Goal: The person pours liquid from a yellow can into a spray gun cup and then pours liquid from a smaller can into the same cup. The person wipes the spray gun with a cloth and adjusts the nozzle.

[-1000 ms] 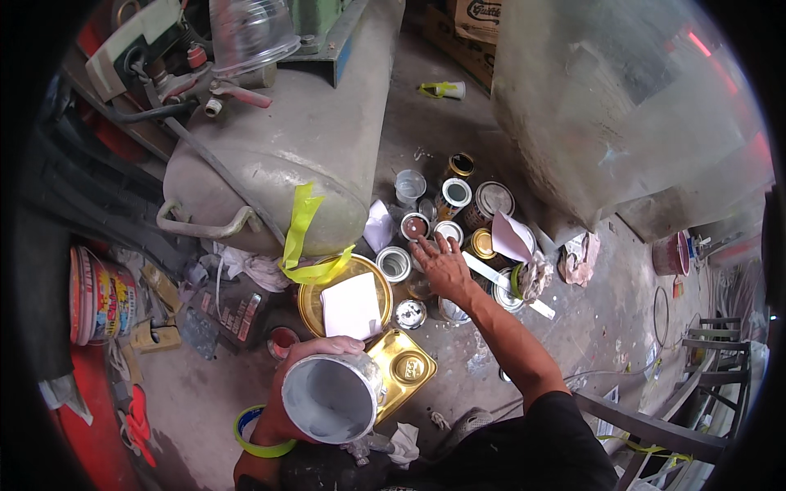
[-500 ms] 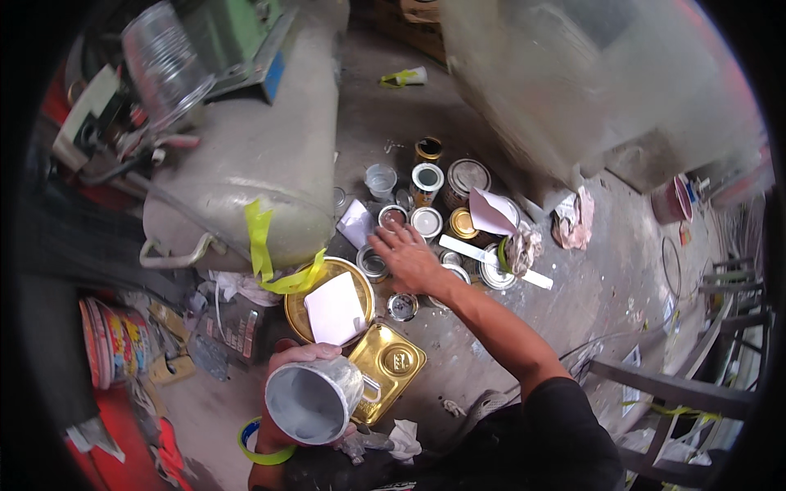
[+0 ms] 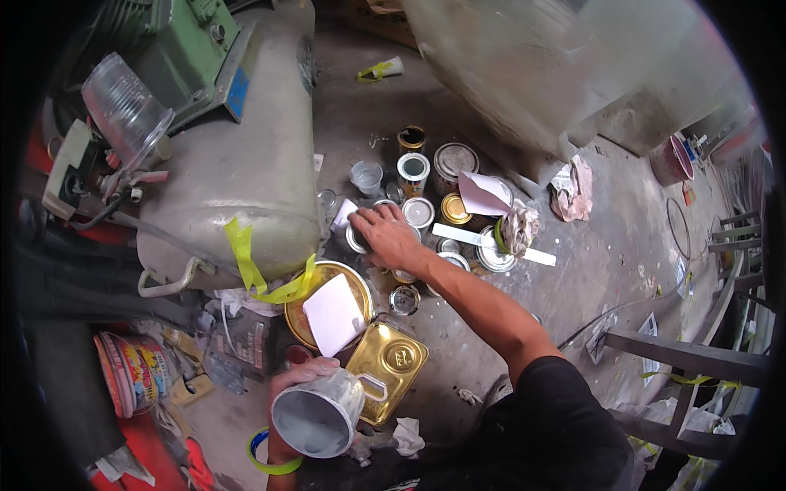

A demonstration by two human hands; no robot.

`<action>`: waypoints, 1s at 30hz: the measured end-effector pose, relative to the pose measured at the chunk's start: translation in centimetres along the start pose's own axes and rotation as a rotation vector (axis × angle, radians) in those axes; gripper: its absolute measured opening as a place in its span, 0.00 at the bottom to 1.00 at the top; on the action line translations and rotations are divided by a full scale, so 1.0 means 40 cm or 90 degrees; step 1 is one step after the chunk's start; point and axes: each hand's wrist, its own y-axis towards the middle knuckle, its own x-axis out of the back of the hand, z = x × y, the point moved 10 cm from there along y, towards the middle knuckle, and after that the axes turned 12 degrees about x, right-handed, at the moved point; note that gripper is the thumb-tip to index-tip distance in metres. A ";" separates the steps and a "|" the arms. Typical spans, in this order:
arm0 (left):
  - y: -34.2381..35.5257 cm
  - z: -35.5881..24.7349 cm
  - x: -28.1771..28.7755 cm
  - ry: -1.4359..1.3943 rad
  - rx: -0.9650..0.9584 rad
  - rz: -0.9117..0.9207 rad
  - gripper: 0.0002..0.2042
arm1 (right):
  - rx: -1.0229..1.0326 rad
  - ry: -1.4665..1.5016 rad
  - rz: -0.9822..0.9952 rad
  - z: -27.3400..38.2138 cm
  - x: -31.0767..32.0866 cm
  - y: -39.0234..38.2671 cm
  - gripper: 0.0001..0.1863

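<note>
My left hand (image 3: 300, 375) is closed round a grey plastic cup (image 3: 318, 416), tilted so its pale liquid shows inside. A yellow-green roll of tape (image 3: 274, 452) encircles that wrist. Ahead, my right hand (image 3: 386, 236) bends its fingers over a small open paint can (image 3: 357, 241); the thumb is hidden. Beside it stand a white-lidded can (image 3: 417, 213) and a can with a grey-green top (image 3: 413, 168). Between my hands, white paper (image 3: 334, 316) lies on a large round gold-lidded can (image 3: 304, 282), next to a rectangular gold tin (image 3: 399, 358).
A grey tank (image 3: 229, 172) lies at left, yellow-green tape (image 3: 243, 260) hanging off it. A white stick (image 3: 491, 245) and crumpled rag (image 3: 521, 227) rest on the cans. Cloudy plastic sheeting (image 3: 557, 74) hangs far right; a dark metal frame (image 3: 679, 352) stands nearer.
My right hand has moved slightly left, its spread fingers now bent over the small can. My left hand keeps the cup, which sits slightly farther right. The whole view has shifted a little.
</note>
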 end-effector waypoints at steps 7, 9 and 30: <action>-0.005 0.000 0.004 0.006 0.006 -0.003 0.46 | -0.002 -0.030 0.050 0.021 0.004 0.016 0.46; -0.006 -0.005 0.002 0.006 0.007 -0.003 0.46 | 0.015 -0.057 0.177 0.047 -0.040 0.003 0.43; 0.048 0.000 -0.020 0.056 0.094 -0.084 0.41 | -0.088 0.125 0.086 -0.042 0.280 -0.216 0.29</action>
